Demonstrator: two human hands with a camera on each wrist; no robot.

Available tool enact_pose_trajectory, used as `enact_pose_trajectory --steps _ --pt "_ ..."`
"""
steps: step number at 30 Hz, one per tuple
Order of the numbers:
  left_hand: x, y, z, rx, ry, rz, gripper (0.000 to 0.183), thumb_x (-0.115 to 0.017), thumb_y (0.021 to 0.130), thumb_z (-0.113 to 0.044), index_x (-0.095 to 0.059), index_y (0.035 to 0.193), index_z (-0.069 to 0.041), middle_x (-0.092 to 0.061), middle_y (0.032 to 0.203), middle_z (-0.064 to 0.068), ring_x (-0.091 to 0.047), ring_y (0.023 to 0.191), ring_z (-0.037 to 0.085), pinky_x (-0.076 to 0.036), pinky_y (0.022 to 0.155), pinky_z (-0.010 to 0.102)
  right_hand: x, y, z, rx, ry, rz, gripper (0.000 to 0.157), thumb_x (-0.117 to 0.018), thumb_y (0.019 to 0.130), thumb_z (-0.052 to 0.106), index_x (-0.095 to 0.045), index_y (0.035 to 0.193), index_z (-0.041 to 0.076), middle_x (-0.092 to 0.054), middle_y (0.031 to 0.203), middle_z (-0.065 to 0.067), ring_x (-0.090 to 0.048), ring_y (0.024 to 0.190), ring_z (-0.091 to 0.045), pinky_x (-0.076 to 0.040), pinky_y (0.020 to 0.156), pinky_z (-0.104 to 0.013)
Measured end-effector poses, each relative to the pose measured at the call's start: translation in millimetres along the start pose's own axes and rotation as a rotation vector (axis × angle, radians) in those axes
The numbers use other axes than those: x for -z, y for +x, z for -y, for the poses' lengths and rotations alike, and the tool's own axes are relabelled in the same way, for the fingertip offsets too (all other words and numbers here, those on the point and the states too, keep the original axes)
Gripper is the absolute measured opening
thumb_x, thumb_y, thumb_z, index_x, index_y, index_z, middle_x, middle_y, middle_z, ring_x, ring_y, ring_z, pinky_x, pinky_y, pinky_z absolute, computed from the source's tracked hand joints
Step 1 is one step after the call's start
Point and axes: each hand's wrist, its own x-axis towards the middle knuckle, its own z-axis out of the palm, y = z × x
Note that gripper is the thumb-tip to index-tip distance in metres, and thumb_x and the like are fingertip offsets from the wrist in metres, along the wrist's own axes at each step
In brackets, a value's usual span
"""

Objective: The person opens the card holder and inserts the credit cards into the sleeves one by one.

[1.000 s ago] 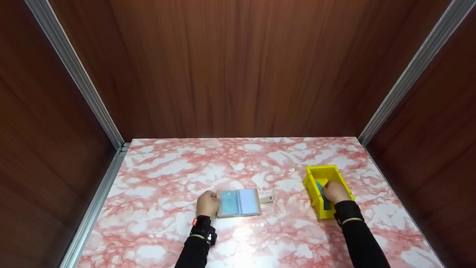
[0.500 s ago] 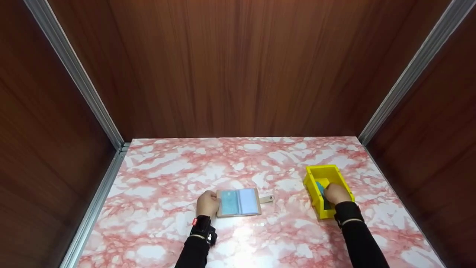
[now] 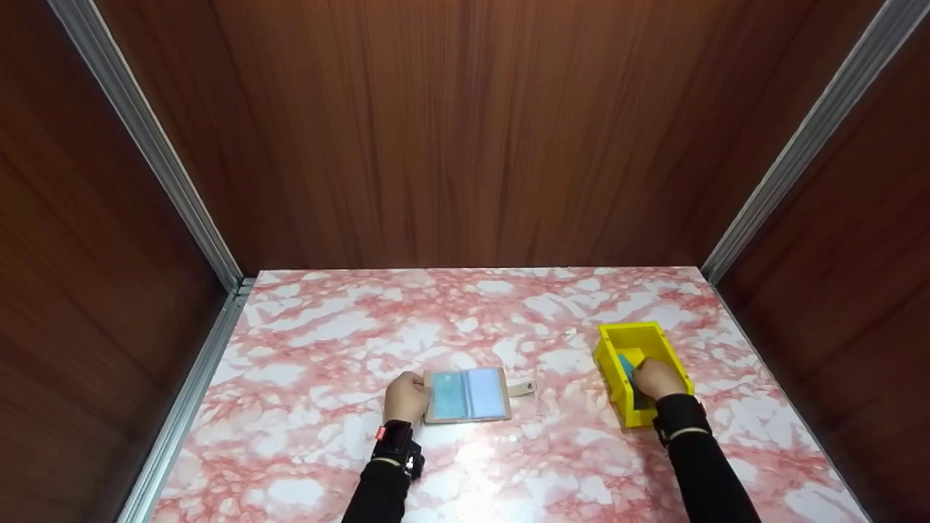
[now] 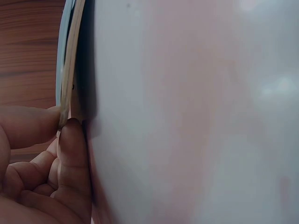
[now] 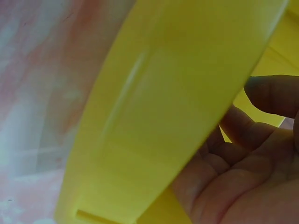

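Observation:
An open card holder [image 3: 467, 395] with clear sleeves and a tan cover lies on the table, its snap strap [image 3: 522, 388] stretched to the right. My left hand [image 3: 405, 397] pinches the cover's left edge between thumb and index finger; the left wrist view shows this cover edge [image 4: 70, 65] from the side. Inside a yellow bin [image 3: 626, 418], my right hand [image 3: 657, 378] reaches down with bent fingers beside blue, card-like pieces [image 3: 625, 365]. In the right wrist view the bin's wall [image 5: 154, 102] covers the fingertips, so any grip there is hidden.
The table [image 3: 327, 334] has a pink and white marbled top. Brown wood-grain panels [image 3: 465, 145] enclose it at the back and both sides, with metal rails [image 3: 182, 189] at the corners. A bright glare falls on the tabletop in front of the card holder.
My right hand has shifted very slightly inside the yellow bin, and a little less of the blue pieces shows beside it. The left hand and card holder have stayed in place.

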Motion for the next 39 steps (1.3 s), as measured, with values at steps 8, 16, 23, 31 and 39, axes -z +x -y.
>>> enact_pose_trajectory --steps 8,16,23,31,39 --pt "0.0 -0.3 1.6 -0.015 0.002 0.005 0.009 -0.07 0.08 -0.004 -0.068 0.087 0.0 -0.066 0.078 0.007 -0.063 0.075 0.026 -0.051 0.071 0.042 4.4 1.8 -0.6 0.023 -0.061 -0.01 0.03 -0.047 0.099 0.011 -0.059 0.107 -0.015 -0.059 0.09 -0.018 -0.054 0.082 -0.03 -0.046 0.081 -0.044" --pt "-0.4 -0.5 2.6 -0.001 -0.01 0.008 0.009 -0.069 0.08 -0.004 -0.067 0.088 0.0 -0.067 0.079 0.008 -0.064 0.077 0.027 -0.051 0.072 0.042 4.5 1.0 -1.0 0.047 -0.059 -0.023 0.028 -0.051 0.098 0.009 -0.06 0.106 -0.016 -0.061 0.09 -0.018 -0.055 0.081 -0.03 -0.047 0.082 -0.045" --pt "0.0 -0.1 0.1 0.014 -0.003 0.011 0.01 -0.07 0.079 -0.004 -0.067 0.087 0.0 -0.067 0.078 0.007 -0.064 0.076 0.027 -0.051 0.072 0.042 3.6 -1.1 -0.2 0.06 -0.061 -0.033 0.024 -0.05 0.096 0.008 -0.061 0.098 -0.012 -0.058 0.08 -0.014 -0.053 0.075 -0.028 -0.045 0.076 -0.042" --pt "0.5 -0.1 -0.5 0.002 -0.003 0.009 0.01 -0.07 0.079 -0.004 -0.067 0.087 0.0 -0.067 0.077 0.007 -0.064 0.076 0.027 -0.051 0.072 0.042 3.5 -0.9 0.1 0.05 -0.051 -0.021 0.024 -0.053 0.094 0.007 -0.059 0.105 -0.014 -0.06 0.088 -0.018 -0.054 0.081 -0.029 -0.046 0.08 -0.044" --pt "-0.2 0.4 1.2 -0.03 0.011 0.002 0.01 -0.071 0.078 -0.003 -0.067 0.086 0.001 -0.066 0.076 0.006 -0.063 0.073 0.026 -0.051 0.071 0.041 4.1 -0.4 -1.2 0.085 -0.062 -0.033 0.021 -0.054 0.094 0.007 -0.061 0.1 -0.012 -0.059 0.085 -0.015 -0.053 0.078 -0.029 -0.046 0.079 -0.045"
